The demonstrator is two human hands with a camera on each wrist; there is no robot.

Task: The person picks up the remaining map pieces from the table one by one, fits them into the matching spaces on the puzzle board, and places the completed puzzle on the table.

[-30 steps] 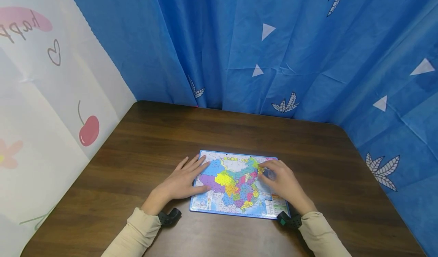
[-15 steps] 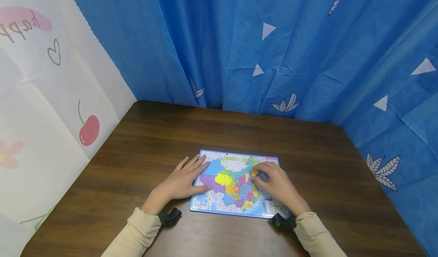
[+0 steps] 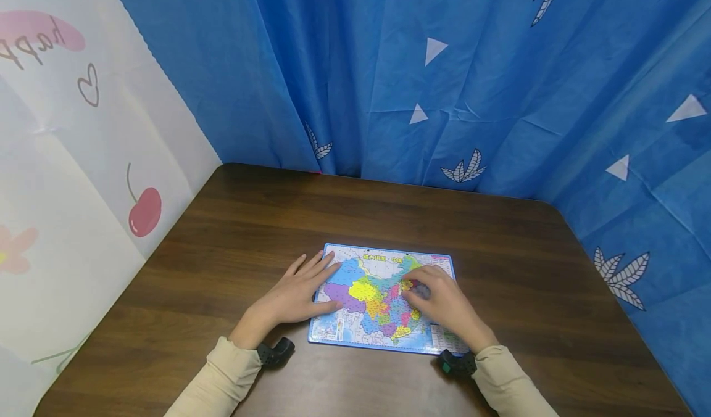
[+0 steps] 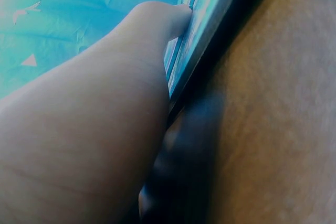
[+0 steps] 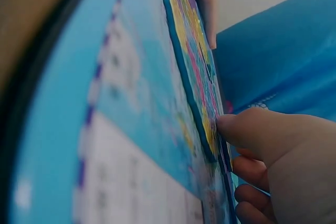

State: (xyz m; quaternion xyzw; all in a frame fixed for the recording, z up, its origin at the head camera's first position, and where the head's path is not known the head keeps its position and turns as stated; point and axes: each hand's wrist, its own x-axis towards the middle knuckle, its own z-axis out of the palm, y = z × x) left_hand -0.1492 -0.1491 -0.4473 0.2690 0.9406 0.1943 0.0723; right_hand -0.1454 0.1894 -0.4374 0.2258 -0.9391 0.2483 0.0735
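Observation:
A map puzzle board [image 3: 389, 343] with a blue rim and colourful raised pieces lies flat on the table. My left hand [image 3: 302, 293] rests on its left side, fingers spread and straight, thumb on the purple area. In the left wrist view the thumb [image 4: 181, 22] touches the board's surface. Over the board's right part, my right hand [image 3: 441, 293] pinches a small yellow puzzle piece [image 3: 407, 285] between thumb and fingers. The right wrist view shows the thumb [image 5: 247, 127] at the raised pieces' edge; the curled fingers partly hide the held piece.
The brown wooden table [image 3: 266, 219] extends around the board. A blue curtain [image 3: 355, 84] hangs along the back and right, and a white printed cloth [image 3: 100, 145] along the left. Black wrist cameras sit at both wrists, near the board's front edge.
My right hand has moved left across the board with the yellow puzzle piece, from the right side toward the middle of the map. The left hand and the board have stayed in place.

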